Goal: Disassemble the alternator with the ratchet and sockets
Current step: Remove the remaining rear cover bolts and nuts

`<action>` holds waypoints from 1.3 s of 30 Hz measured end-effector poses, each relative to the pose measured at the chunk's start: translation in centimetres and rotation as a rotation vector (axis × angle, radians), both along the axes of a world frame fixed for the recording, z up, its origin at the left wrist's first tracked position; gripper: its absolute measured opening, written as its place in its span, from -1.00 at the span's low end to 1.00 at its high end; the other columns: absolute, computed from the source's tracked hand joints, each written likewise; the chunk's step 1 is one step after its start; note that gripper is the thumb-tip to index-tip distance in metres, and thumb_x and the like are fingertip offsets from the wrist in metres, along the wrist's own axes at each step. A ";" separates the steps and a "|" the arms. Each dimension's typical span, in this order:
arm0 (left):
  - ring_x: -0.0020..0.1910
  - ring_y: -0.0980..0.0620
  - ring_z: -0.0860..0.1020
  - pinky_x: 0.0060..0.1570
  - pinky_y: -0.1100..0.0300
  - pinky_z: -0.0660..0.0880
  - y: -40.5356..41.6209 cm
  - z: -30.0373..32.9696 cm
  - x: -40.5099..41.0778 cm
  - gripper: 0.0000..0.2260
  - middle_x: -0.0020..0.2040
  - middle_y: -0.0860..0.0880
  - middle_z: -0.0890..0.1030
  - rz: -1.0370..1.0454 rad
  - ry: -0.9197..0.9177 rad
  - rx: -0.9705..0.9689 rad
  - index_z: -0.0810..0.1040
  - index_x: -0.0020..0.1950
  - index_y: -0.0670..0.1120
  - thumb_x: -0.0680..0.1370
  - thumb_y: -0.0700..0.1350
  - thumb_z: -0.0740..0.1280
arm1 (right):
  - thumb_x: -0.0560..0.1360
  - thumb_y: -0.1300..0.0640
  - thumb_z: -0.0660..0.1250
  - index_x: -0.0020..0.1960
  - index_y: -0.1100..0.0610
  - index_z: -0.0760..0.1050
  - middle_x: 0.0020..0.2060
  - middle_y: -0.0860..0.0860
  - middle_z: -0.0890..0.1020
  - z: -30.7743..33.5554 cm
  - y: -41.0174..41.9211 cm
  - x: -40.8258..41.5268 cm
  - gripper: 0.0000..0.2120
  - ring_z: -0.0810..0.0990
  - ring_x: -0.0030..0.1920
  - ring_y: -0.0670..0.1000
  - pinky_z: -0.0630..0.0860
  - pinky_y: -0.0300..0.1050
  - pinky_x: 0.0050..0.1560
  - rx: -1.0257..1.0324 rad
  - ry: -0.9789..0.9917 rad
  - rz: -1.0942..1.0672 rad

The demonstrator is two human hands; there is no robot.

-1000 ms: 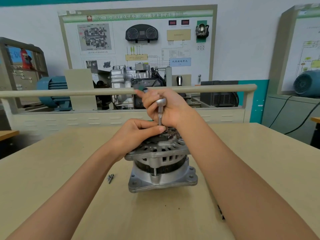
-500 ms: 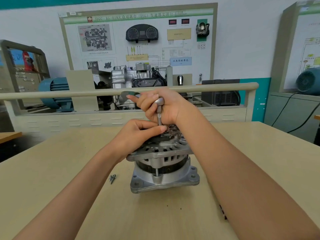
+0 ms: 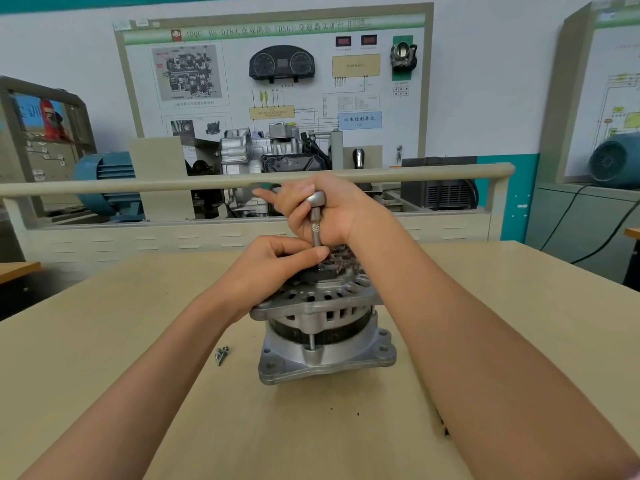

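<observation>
Fingers of the right hand [image 3: 323, 211]: curled round the head of the ratchet [image 3: 316, 216], centre of the frame, index finger pointing left; handle mostly hidden behind the hand. Fingers of the left hand [image 3: 277, 263]: bent, thumb and fingertips pinching the lower end of the ratchet's knurled extension where it meets the work; the socket itself is covered, so its seat on a fastener cannot be confirmed.

Alternator [image 3: 322, 323]: standing on end at centre frame, wide flange flat on the table [image 3: 138, 393], vented rear housing uppermost, dark stator band between the two cast halves, one through-bolt visible at the front. Likely heavy and rigid; cast aluminium, smooth on the flanks. Best taken by the flange corners or under the housing rim, not by the exposed windings and brown terminal parts on top, which look fragile. It probably stays put under its own weight, yet may twist when torque goes on, so a steadying hand on the housing seems wise.

Loose screws [image 3: 221, 353]: small cluster on the table just left of the flange, apart from it; liable to roll.

Training board [image 3: 277, 81]: upper centre, behind a rail, with a gearbox unit beneath.
</observation>
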State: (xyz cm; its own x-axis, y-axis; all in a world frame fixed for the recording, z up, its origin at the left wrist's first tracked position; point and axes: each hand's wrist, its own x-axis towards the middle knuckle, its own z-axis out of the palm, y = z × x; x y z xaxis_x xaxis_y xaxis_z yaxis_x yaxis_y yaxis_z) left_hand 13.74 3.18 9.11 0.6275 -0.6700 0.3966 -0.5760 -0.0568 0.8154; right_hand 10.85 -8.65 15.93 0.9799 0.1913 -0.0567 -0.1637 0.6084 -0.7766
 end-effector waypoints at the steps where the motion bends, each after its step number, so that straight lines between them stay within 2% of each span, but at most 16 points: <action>1: -0.15 0.04 0.62 -0.05 0.21 0.53 0.1 -0.1 0.0 -0.79 -0.12 -0.13 0.70 -0.005 0.005 -0.008 0.71 -0.07 -0.06 0.46 0.04 0.38 | 0.61 0.24 -0.03 0.01 0.40 0.44 -0.62 -0.08 0.34 0.0 -0.2 0.0 -0.69 0.32 -0.67 -0.18 0.27 -0.39 -0.67 0.011 0.002 0.044; 3: -0.13 0.09 0.66 -0.12 0.32 0.55 0.1 -0.2 0.0 -0.84 -0.15 -0.03 0.71 -0.005 -0.001 -0.032 0.72 -0.07 -0.02 0.47 0.00 0.38 | 0.60 0.26 -0.03 -0.03 0.39 0.43 -0.62 -0.07 0.35 0.1 0.2 0.0 -0.70 0.33 -0.67 -0.18 0.28 -0.38 -0.67 0.027 -0.011 -0.013; 5: -0.20 0.16 0.66 -0.23 0.40 0.51 -0.1 -0.3 0.0 -0.87 -0.20 0.04 0.71 -0.004 -0.012 -0.052 0.72 -0.14 0.05 0.50 -0.08 0.37 | 0.58 0.29 -0.04 -0.06 0.30 0.39 -0.60 -0.03 0.41 -0.2 1.6 -0.4 -0.76 0.36 -0.66 -0.16 0.30 -0.35 -0.66 0.053 -0.067 -0.331; 7: -0.36 0.24 0.61 -0.35 0.42 0.47 -0.3 -0.3 0.1 -0.70 -0.33 0.10 0.68 0.018 -0.041 -0.064 0.70 -0.33 0.13 0.51 -0.19 0.35 | 0.61 0.27 -0.05 0.04 0.22 0.30 -0.32 0.11 0.57 -0.9 2.9 -0.2 -0.84 0.44 -0.58 -0.11 0.34 -0.33 -0.61 0.084 -0.192 -0.863; 9: -0.42 0.28 0.57 -0.40 0.44 0.44 -0.3 -0.3 0.0 -0.61 -0.40 0.13 0.65 0.038 -0.066 -0.054 0.67 -0.42 0.16 0.51 -0.23 0.33 | 0.64 0.23 -0.06 0.15 0.20 0.26 -0.10 0.17 0.54 -1.2 3.4 -0.3 -0.83 0.45 -0.53 -0.10 0.37 -0.32 -0.58 0.133 -0.258 -1.044; 13: -0.19 0.14 0.65 -0.18 0.33 0.56 -0.3 0.1 -0.1 -0.88 -0.18 0.04 0.71 -0.010 -0.040 -0.036 0.72 -0.15 0.09 0.49 -0.05 0.38 | 0.55 0.31 -0.08 -0.15 0.18 0.31 -0.58 0.04 0.40 -0.1 1.4 -0.8 -0.77 0.35 -0.65 -0.11 0.27 -0.37 -0.64 0.092 -0.089 -0.623; 16: -0.09 0.09 0.65 -0.05 0.30 0.53 -0.1 0.0 0.2 -0.86 -0.12 0.02 0.71 -0.025 -0.023 -0.015 0.71 -0.05 0.03 0.49 -0.01 0.37 | 0.58 0.26 -0.06 0.05 0.29 0.41 -0.65 -0.05 0.33 0.1 0.5 -0.6 -0.72 0.31 -0.69 -0.15 0.23 -0.36 -0.69 0.049 -0.011 -0.229; 18: -0.06 0.07 0.65 -0.04 0.31 0.53 0.0 -0.2 0.3 -0.85 -0.11 0.02 0.71 -0.033 -0.012 -0.039 0.70 -0.04 0.02 0.48 -0.01 0.37 | 0.59 0.24 -0.06 0.23 0.35 0.39 -0.64 -0.06 0.34 -0.1 0.0 -0.5 -0.64 0.31 -0.69 -0.17 0.22 -0.39 -0.68 0.019 -0.005 -0.114; 20: -0.06 0.06 0.66 -0.05 0.32 0.56 0.1 -0.3 0.2 -0.84 -0.12 0.02 0.71 -0.040 -0.010 -0.073 0.71 -0.06 0.02 0.44 0.00 0.39 | 0.58 0.26 -0.04 0.33 0.33 0.33 -0.64 -0.07 0.34 -0.1 0.4 -0.5 -0.61 0.32 -0.68 -0.18 0.21 -0.40 -0.68 0.004 -0.026 -0.145; 22: -0.14 0.13 0.67 -0.16 0.36 0.55 0.1 -0.4 0.1 -0.90 -0.17 0.06 0.71 -0.043 -0.028 -0.087 0.72 -0.14 0.08 0.43 -0.05 0.40 | 0.57 0.28 -0.03 0.30 0.17 0.36 -0.59 -0.03 0.41 -0.4 1.9 -0.6 -0.64 0.34 -0.67 -0.16 0.22 -0.37 -0.67 0.028 -0.097 -0.408; 24: -0.30 0.25 0.63 -0.31 0.45 0.47 0.0 -0.5 0.1 -0.72 -0.29 0.13 0.69 -0.020 -0.058 -0.107 0.70 -0.31 0.17 0.48 -0.19 0.38 | 0.62 0.24 -0.05 0.13 0.11 0.29 -0.30 0.10 0.53 -1.0 3.1 -0.6 -0.81 0.42 -0.59 -0.13 0.30 -0.34 -0.63 0.049 -0.210 -0.860; 26: -0.36 0.27 0.61 -0.35 0.46 0.45 -0.1 -0.5 0.1 -0.66 -0.34 0.14 0.67 0.007 -0.071 -0.103 0.68 -0.37 0.17 0.49 -0.22 0.36 | 0.63 0.25 -0.06 0.02 0.10 0.21 -0.13 0.10 0.49 -1.1 3.6 -0.9 -0.89 0.45 -0.53 -0.10 0.36 -0.31 -0.57 0.128 -0.232 -1.025; 29: -0.23 0.17 0.65 -0.22 0.33 0.57 -0.3 -0.2 0.0 -0.91 -0.22 0.06 0.71 0.009 -0.031 -0.097 0.72 -0.20 0.07 0.45 -0.07 0.42 | 0.58 0.31 -0.02 -0.06 0.19 0.30 -0.45 0.08 0.46 -0.1 2.2 -1.4 -0.85 0.38 -0.66 -0.10 0.31 -0.33 -0.61 0.067 -0.076 -0.809; 32: -0.10 0.12 0.66 -0.04 0.29 0.55 -0.2 0.0 0.1 -0.87 -0.12 0.07 0.71 -0.009 0.002 -0.046 0.69 -0.03 0.06 0.48 -0.01 0.38 | 0.55 0.28 -0.06 -0.14 0.21 0.35 -0.67 -0.01 0.34 0.9 0.9 -1.2 -0.77 0.29 -0.70 -0.12 0.24 -0.39 -0.63 -0.021 0.023 -0.465; 36: -0.07 0.17 0.65 -0.10 0.40 0.54 0.1 -0.1 0.0 -0.86 -0.10 0.07 0.71 -0.039 0.025 -0.048 0.69 -0.01 0.04 0.48 -0.03 0.38 | 0.58 0.26 -0.04 0.01 0.37 0.45 -0.63 -0.09 0.30 0.9 0.4 -0.2 -0.68 0.27 -0.69 -0.16 0.19 -0.35 -0.69 -0.124 0.064 -0.107; 39: -0.14 0.13 0.66 -0.15 0.36 0.56 0.2 -0.3 0.2 -0.80 -0.14 -0.01 0.71 -0.053 0.069 -0.101 0.71 -0.09 0.00 0.35 0.02 0.42 | 0.59 0.26 -0.02 0.01 0.36 0.46 -0.61 -0.11 0.31 1.0 1.1 -0.4 -0.70 0.28 -0.69 -0.18 0.19 -0.35 -0.70 -0.215 0.038 -0.085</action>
